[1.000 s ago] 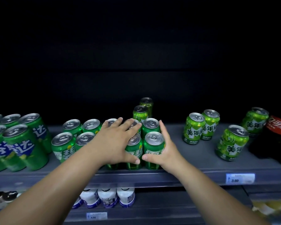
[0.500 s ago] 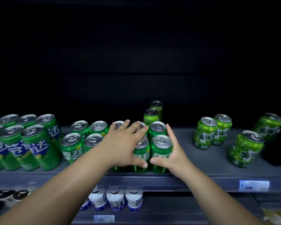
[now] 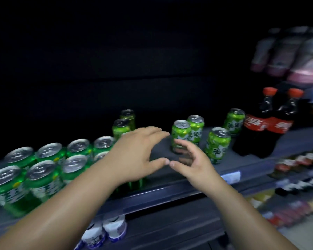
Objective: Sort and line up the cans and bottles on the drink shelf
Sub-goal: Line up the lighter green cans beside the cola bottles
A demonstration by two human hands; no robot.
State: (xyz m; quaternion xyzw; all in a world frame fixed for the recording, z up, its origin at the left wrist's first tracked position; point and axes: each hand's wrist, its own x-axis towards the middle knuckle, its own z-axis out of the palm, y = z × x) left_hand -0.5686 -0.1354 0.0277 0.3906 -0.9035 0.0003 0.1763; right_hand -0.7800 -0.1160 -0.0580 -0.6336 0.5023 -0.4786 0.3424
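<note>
The grey drink shelf (image 3: 163, 152) is running at a slant across the view, with a dark back wall behind it, and the picture is smeared, most of all at the right. Nearest, on the lower shelf, some small bottles with white caps (image 3: 114, 226) are standing. Above them both forearms are reaching over the front edge.

The left hand (image 3: 134, 156) is hovering with straight fingers over the right end of the dark green cans (image 3: 42, 177), gripping nothing. The right hand (image 3: 193, 163) is also holding nothing. Its fingers are loosely curved, and the two thumb tips are almost meeting. Its fingertips are lying in front of the nearest light green can (image 3: 181, 136), but because of the blur one cannot tell if they are touching it.

The sorting seems only partly done. The dark green cans are standing packed in rows at the left. The light green ones are scattered at the right: a second can (image 3: 195, 128) just behind the nearest, a third can (image 3: 218, 146) apart toward the front, a fourth can (image 3: 234, 121) beside the cola bottles (image 3: 266, 123). Two more light green cans (image 3: 121, 128) are standing behind the left hand.

A hasty reach is probably the danger here. The curved fingers could knock the nearest can against its neighbour, or the left wrist could sweep a packed can off the edge. The third can and the cola bottles are narrowing the room on the right.
</note>
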